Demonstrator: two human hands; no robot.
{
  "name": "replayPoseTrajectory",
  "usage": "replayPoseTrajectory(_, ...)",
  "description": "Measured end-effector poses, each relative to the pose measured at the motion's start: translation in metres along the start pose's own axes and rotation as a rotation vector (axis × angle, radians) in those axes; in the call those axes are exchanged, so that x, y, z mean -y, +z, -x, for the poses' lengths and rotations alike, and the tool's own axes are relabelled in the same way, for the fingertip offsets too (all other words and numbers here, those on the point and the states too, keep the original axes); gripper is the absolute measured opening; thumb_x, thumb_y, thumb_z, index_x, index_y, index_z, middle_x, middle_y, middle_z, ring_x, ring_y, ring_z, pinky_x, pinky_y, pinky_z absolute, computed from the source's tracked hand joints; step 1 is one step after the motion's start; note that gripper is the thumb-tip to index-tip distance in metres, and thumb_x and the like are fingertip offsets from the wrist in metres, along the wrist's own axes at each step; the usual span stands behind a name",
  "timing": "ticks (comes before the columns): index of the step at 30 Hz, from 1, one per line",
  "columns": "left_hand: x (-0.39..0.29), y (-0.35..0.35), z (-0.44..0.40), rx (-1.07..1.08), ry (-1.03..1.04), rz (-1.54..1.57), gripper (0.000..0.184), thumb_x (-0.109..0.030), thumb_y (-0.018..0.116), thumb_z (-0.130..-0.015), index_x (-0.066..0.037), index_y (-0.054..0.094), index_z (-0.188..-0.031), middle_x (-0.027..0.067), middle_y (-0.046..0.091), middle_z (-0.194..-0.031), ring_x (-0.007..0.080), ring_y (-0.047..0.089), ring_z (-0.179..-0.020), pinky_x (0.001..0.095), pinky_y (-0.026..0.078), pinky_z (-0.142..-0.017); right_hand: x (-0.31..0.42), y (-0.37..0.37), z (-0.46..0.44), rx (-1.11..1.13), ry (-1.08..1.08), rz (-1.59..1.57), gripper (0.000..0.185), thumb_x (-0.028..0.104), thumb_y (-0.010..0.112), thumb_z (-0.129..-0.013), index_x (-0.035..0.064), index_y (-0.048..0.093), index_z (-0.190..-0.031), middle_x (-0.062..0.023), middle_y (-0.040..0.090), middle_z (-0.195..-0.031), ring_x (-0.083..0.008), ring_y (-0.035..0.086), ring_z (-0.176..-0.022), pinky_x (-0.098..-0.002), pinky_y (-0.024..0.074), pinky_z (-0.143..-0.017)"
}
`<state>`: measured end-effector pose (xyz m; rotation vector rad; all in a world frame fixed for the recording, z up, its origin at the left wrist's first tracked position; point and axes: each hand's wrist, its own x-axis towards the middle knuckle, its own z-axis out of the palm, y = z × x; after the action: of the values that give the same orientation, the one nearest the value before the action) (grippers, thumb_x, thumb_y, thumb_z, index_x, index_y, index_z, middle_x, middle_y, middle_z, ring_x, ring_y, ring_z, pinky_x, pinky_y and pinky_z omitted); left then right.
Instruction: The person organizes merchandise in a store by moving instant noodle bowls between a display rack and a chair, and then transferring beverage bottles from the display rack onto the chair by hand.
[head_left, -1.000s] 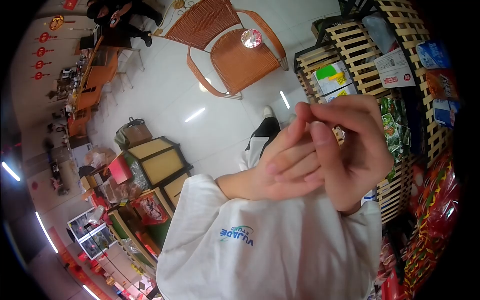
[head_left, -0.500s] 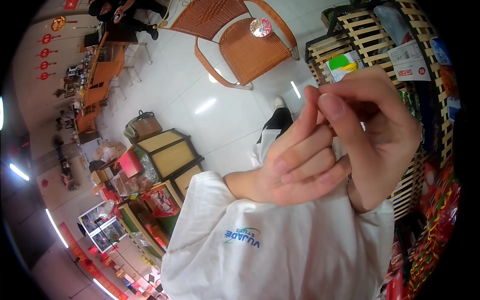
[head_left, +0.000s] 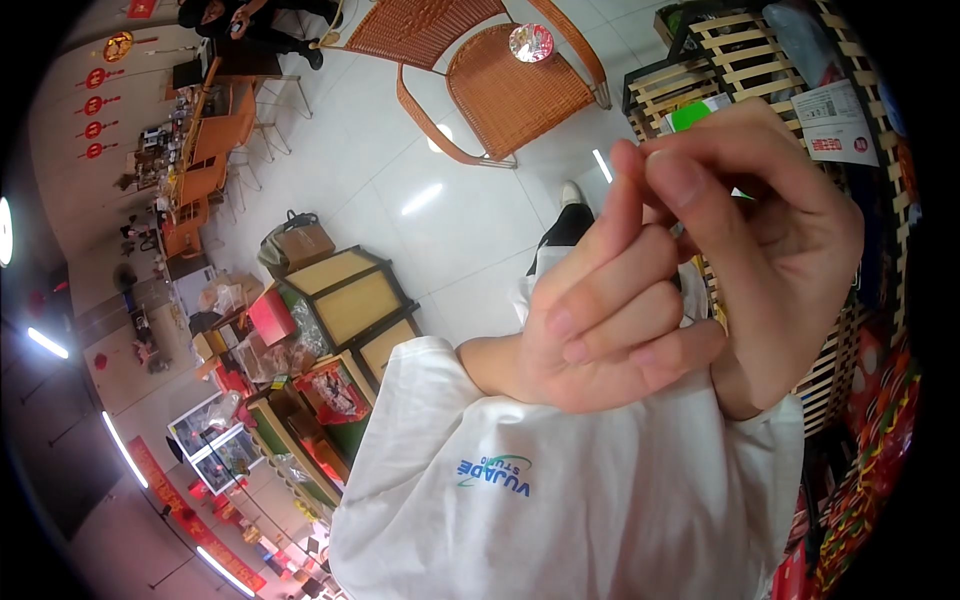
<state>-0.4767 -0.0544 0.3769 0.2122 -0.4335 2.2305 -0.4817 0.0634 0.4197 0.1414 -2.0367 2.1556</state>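
Observation:
In front of my white shirt (head_left: 560, 520), both hands are raised close together in the head view. My left hand (head_left: 615, 320) has its lower fingers curled in toward the palm, and its forefinger and thumb close in a pinch. Against that pinch, the thumb and forefinger of my right hand (head_left: 790, 235) also press together, their tips almost touching the left fingertips. Anything held between the tips is too small or too hidden to make out. Behind the right hand stands a slatted wooden shelf (head_left: 745, 65) with a white printed label (head_left: 836, 122) on it.
A woven armchair (head_left: 515, 90) with a round foil-like tub (head_left: 531, 43) on its seat stands on the tiled floor (head_left: 400, 240). Left are a panelled cabinet (head_left: 352, 305), a red box (head_left: 270, 315) and a bag (head_left: 290, 243). A person in dark clothes (head_left: 265, 20) sits at the far upper left.
The whole view has shifted slightly, with the chair and cabinet appearing a little further right. Both hands keep their pinched pose; the right hand covers more of the green item on the shelf.

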Motion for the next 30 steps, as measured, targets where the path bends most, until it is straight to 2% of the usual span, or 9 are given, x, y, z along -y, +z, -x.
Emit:
replayPoseTrajectory(10, -0.005, -0.009, -0.012, 0.105, -0.027, 0.03, 0.052, -0.045, 0.007, -0.097, -0.015, 0.038, -0.125, -0.0066, 0.041, -0.052, 0.0058, 0.036, -0.04, 0.0215, 0.031, -0.057, -0.01, -0.005, -0.009, 0.029, -0.036, 0.063, 0.005, 0.0, 0.057, -0.085, -0.0046, 0.06, -0.086, -0.0064, 0.055, -0.077, -0.0083, 0.048, -0.064, -0.0201, 0.0366, -0.059)
replayPoseTrajectory(13, -0.006, -0.008, -0.013, 0.083, -0.014, 0.034, 0.05, -0.044, 0.007, -0.097, -0.016, 0.038, -0.124, -0.0064, 0.041, -0.052, 0.0062, 0.036, -0.04, 0.0218, 0.031, -0.057, -0.013, 0.005, -0.005, -0.158, -0.047, -0.037, 0.006, 0.001, 0.058, -0.085, -0.0045, 0.06, -0.086, -0.0069, 0.056, -0.077, -0.0084, 0.05, -0.065, -0.0199, 0.038, -0.06)
replayPoseTrajectory(14, -0.005, -0.007, -0.013, 0.073, -0.01, 0.034, 0.049, -0.044, 0.008, -0.097, -0.017, 0.038, -0.124, -0.0063, 0.041, -0.052, 0.0063, 0.036, -0.04, 0.0218, 0.031, -0.057, 0.0, -0.001, -0.012, -0.083, 0.016, 0.184, 0.006, 0.002, 0.059, -0.085, -0.0044, 0.06, -0.085, -0.0072, 0.057, -0.077, -0.0086, 0.051, -0.066, -0.02, 0.0392, -0.06)
replayPoseTrajectory(16, -0.002, -0.005, -0.012, 0.022, 0.04, 0.048, 0.047, -0.042, 0.009, -0.098, -0.017, 0.039, -0.123, -0.0063, 0.041, -0.052, 0.0063, 0.037, -0.041, 0.0221, 0.032, -0.057, 0.008, -0.003, -0.016, -0.006, 0.077, 0.404, 0.007, 0.002, 0.059, -0.085, -0.0043, 0.06, -0.085, -0.0075, 0.058, -0.078, -0.0089, 0.053, -0.067, -0.0201, 0.0404, -0.061)
replayPoseTrajectory(19, -0.003, 0.001, -0.009, -0.093, 0.069, 0.048, 0.043, -0.04, 0.011, -0.099, -0.017, 0.042, -0.119, -0.0066, 0.041, -0.052, 0.0061, 0.037, -0.041, 0.0224, 0.032, -0.057, 0.004, -0.002, -0.015, -0.066, 0.228, 0.233, 0.007, 0.003, 0.059, -0.085, -0.0045, 0.06, -0.085, -0.0078, 0.059, -0.078, -0.0094, 0.054, -0.068, -0.02, 0.042, -0.062)
replayPoseTrajectory(22, -0.003, 0.002, -0.007, -0.161, 0.055, 0.028, 0.041, -0.039, 0.013, -0.1, -0.018, 0.045, -0.116, -0.007, 0.041, -0.052, 0.0058, 0.037, -0.041, 0.0225, 0.032, -0.057, -0.009, -0.003, -0.011, -0.03, 0.058, -0.028, 0.006, 0.001, 0.059, -0.085, -0.0047, 0.059, -0.085, -0.0073, 0.059, -0.079, -0.0091, 0.054, -0.068, -0.0198, 0.0422, -0.063)
replayPoseTrajectory(25, 0.0, 0.003, -0.005, -0.166, 0.072, 0.026, 0.041, -0.039, 0.013, -0.1, -0.018, 0.046, -0.113, -0.0073, 0.042, -0.052, 0.0057, 0.036, -0.041, 0.0223, 0.032, -0.056, -0.007, 0.002, -0.008, -0.093, -0.008, -0.083, 0.005, -0.001, 0.058, -0.085, -0.005, 0.059, -0.086, -0.0072, 0.059, -0.079, -0.009, 0.054, -0.068, -0.0197, 0.0424, -0.063)
replayPoseTrajectory(30, 0.002, 0.001, -0.006, -0.163, 0.079, 0.029, 0.043, -0.041, 0.012, -0.099, -0.019, 0.046, -0.114, -0.0073, 0.042, -0.051, 0.0056, 0.036, -0.041, 0.0222, 0.032, -0.056, -0.012, -0.005, -0.007, -0.062, 0.022, -0.028, 0.004, -0.002, 0.058, -0.084, -0.0048, 0.06, -0.085, -0.0072, 0.058, -0.079, -0.0088, 0.054, -0.069, -0.0199, 0.0422, -0.063)
